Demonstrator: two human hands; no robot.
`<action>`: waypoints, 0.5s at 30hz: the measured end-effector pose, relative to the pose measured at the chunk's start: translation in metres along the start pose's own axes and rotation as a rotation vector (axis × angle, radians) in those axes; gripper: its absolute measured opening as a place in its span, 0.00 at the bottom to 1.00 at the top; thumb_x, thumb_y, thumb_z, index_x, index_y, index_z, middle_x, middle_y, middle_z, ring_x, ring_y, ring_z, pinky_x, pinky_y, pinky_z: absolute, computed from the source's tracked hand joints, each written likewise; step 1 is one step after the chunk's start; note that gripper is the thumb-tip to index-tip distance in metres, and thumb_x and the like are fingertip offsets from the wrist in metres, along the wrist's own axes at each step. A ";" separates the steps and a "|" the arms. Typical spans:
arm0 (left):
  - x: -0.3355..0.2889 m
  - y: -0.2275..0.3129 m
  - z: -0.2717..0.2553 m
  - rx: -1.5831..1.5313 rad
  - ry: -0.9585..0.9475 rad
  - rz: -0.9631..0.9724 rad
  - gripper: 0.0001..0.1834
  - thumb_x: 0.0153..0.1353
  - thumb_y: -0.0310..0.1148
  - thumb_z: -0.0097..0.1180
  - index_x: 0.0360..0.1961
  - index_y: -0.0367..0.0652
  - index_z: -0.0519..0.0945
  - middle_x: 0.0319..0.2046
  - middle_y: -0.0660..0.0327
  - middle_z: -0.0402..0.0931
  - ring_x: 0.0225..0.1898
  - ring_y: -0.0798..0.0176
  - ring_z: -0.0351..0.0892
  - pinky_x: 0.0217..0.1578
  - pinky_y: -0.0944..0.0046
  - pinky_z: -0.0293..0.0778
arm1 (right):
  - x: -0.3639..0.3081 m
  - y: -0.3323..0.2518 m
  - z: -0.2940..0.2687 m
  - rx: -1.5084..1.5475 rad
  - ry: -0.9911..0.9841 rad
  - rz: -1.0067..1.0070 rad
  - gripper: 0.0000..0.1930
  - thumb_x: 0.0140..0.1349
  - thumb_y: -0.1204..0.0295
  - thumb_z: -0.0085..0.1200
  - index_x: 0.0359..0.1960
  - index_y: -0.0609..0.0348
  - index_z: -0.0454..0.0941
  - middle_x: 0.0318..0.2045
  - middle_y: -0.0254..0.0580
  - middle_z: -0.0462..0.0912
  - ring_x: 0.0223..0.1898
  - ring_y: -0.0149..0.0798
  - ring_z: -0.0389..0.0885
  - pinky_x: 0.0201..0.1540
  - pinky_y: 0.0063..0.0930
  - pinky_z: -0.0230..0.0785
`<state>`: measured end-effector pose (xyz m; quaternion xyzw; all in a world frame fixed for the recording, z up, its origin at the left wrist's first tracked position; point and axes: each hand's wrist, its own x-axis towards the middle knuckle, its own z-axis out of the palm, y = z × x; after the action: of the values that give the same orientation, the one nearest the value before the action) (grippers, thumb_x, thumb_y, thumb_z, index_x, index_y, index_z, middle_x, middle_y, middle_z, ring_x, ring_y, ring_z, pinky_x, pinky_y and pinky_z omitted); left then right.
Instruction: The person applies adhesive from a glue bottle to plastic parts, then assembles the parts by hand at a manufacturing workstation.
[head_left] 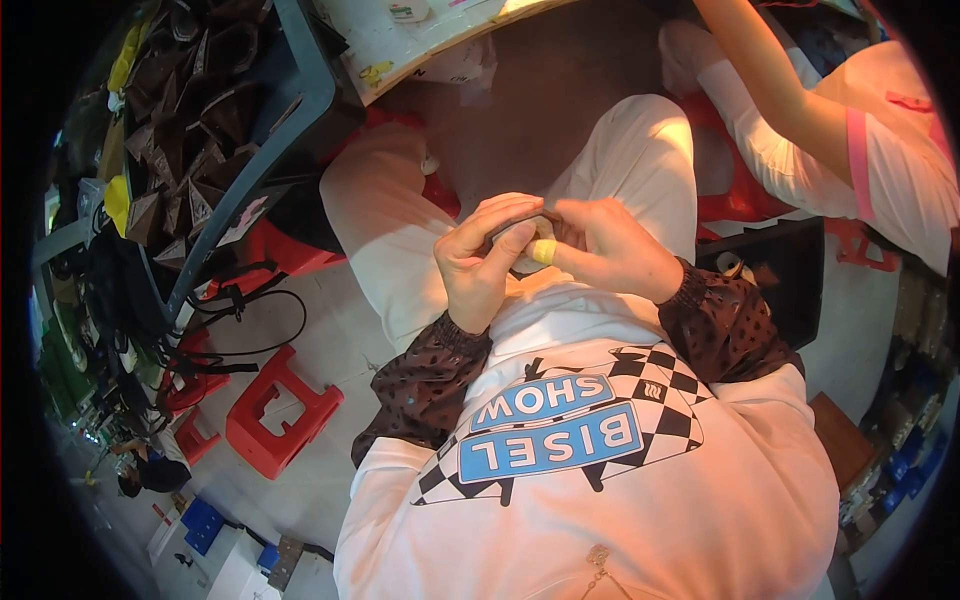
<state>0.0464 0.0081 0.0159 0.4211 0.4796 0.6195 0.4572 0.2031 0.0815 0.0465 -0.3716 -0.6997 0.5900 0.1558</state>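
In front of my lap both hands hold a small dark brown piece with a thin rim (517, 221); its full shape is hidden by my fingers. My left hand (478, 262) is closed around its left side, with the thumb pressed on the near face. From the right, my right hand (622, 248) pinches the piece's edge. Yellow tape (544, 251) is wrapped around a digit of that hand. Left of my knees, a large grey-blue crate (292, 118) holds many dark brown faceted pieces (205, 125) in a loose heap.
Ahead is a worktable edge (440, 45). A red stool (283, 412) stands on the floor at left, near black cables (285, 297). At right sits another person (800, 130), arm stretched toward the table. A black tray (785, 270) lies beside my right elbow.
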 end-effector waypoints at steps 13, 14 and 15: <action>0.003 -0.015 0.002 0.310 0.096 0.231 0.08 0.54 0.19 0.56 0.36 0.36 0.80 0.38 0.57 0.79 0.44 0.60 0.76 0.45 0.66 0.71 | 0.005 0.026 0.028 -0.176 0.045 0.043 0.08 0.58 0.72 0.53 0.32 0.67 0.74 0.19 0.32 0.76 0.20 0.22 0.69 0.23 0.21 0.62; 0.003 -0.015 0.002 0.250 0.115 0.163 0.08 0.54 0.19 0.55 0.37 0.36 0.80 0.38 0.57 0.79 0.44 0.61 0.76 0.45 0.66 0.71 | 0.008 0.030 0.029 0.076 -0.007 0.094 0.08 0.58 0.72 0.54 0.33 0.67 0.74 0.21 0.31 0.76 0.23 0.22 0.70 0.25 0.19 0.63; 0.004 -0.014 0.001 0.190 0.132 0.095 0.08 0.55 0.19 0.55 0.37 0.36 0.80 0.39 0.57 0.79 0.43 0.61 0.76 0.45 0.66 0.71 | 0.010 0.034 0.030 0.327 -0.059 0.145 0.08 0.58 0.73 0.54 0.33 0.68 0.75 0.24 0.31 0.77 0.26 0.21 0.71 0.28 0.18 0.65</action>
<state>0.0493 0.0139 0.0023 0.4428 0.5446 0.6188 0.3527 0.1880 0.0685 0.0049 -0.3732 -0.5701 0.7163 0.1504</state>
